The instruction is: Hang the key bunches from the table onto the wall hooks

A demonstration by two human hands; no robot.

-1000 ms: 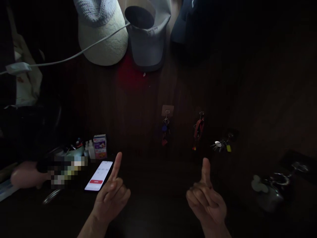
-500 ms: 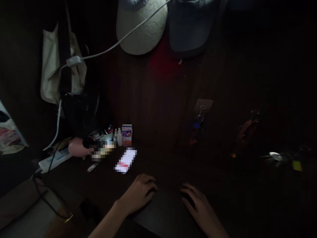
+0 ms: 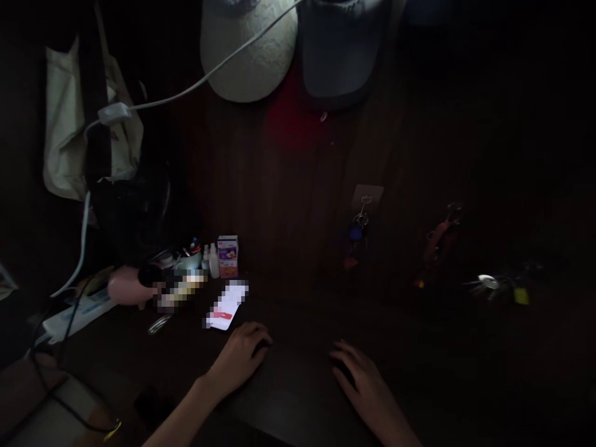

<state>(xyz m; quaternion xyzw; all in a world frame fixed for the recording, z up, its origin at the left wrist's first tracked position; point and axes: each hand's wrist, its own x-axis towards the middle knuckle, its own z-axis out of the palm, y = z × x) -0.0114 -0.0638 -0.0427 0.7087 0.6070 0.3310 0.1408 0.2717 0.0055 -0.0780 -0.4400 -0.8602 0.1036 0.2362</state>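
Observation:
My left hand (image 3: 239, 354) lies on the dark desk (image 3: 291, 388), palm down, its fingers loosely bent and apart, holding nothing. Just beyond it is a lit phone (image 3: 226, 307), screen up and partly blurred out. To the right, my right hand (image 3: 358, 379) also touches the desktop, with its thumb and fingers spread and nothing between them. A bare stretch of desktop separates the two hands. The light is dim, so the undersides of both hands are in shadow.
At the left are a pink hair dryer (image 3: 133, 285), a white power strip (image 3: 81, 315), small white bottles (image 3: 213, 261) and stacked small boxes (image 3: 228, 256). A white cable (image 3: 179, 95) crosses in front of a hanging bag (image 3: 65, 124). Caps (image 3: 249, 56) and keys (image 3: 357, 231) hang on the back panel.
The view has turned slightly right, so the surroundings appear farther left. My left hand has shifted left, nearer the phone, and the gap between my hands is wider. Both remain on the desk.

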